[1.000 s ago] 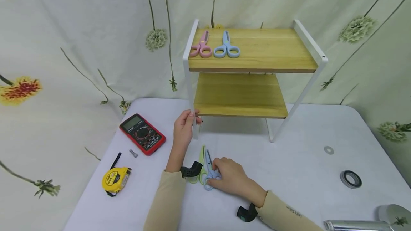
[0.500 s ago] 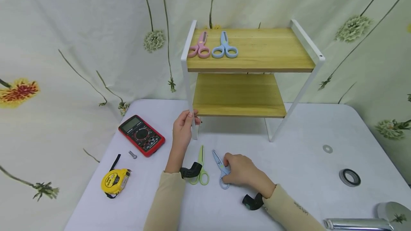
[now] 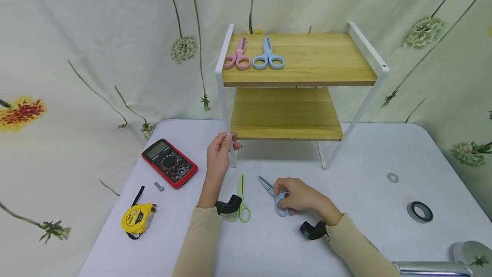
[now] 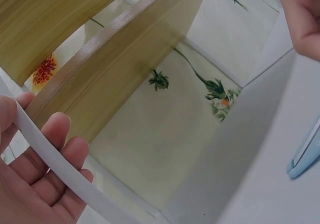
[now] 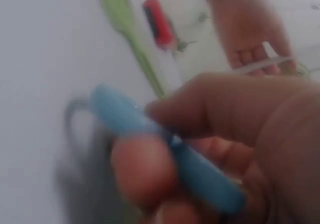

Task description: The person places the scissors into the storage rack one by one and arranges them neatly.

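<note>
My left hand (image 3: pixel 219 155) grips the white front leg (image 4: pixel 55 159) of a two-tier shelf at its left side, thumb on one face and fingers behind. In my right hand (image 3: pixel 301 195) is a pair of light blue scissors (image 3: pixel 269 186), pinched near the handles between thumb and fingers. The blades point up and left toward the shelf. Green scissors (image 3: pixel 241 198) lie on the table between my two arms, one handle loop partly hidden by the black left wrist camera. Pink scissors (image 3: pixel 240 54) and another blue pair (image 3: pixel 268 57) lie side by side on the top board (image 3: pixel 323 61).
Left of my left arm lie a red multimeter (image 3: pixel 170 163), a small bolt (image 3: pixel 159 186) and a yellow tape measure (image 3: pixel 138 220). To the right are a washer (image 3: pixel 393 178), a black-rimmed ring (image 3: pixel 420 212) and a silvery cylinder (image 3: pixel 434 268). The lower board (image 3: pixel 286 114) sits under the top one.
My right hand has moved right with the blue scissors, away from the green pair, and the blades now tilt further left. My left hand stays on the shelf leg.
</note>
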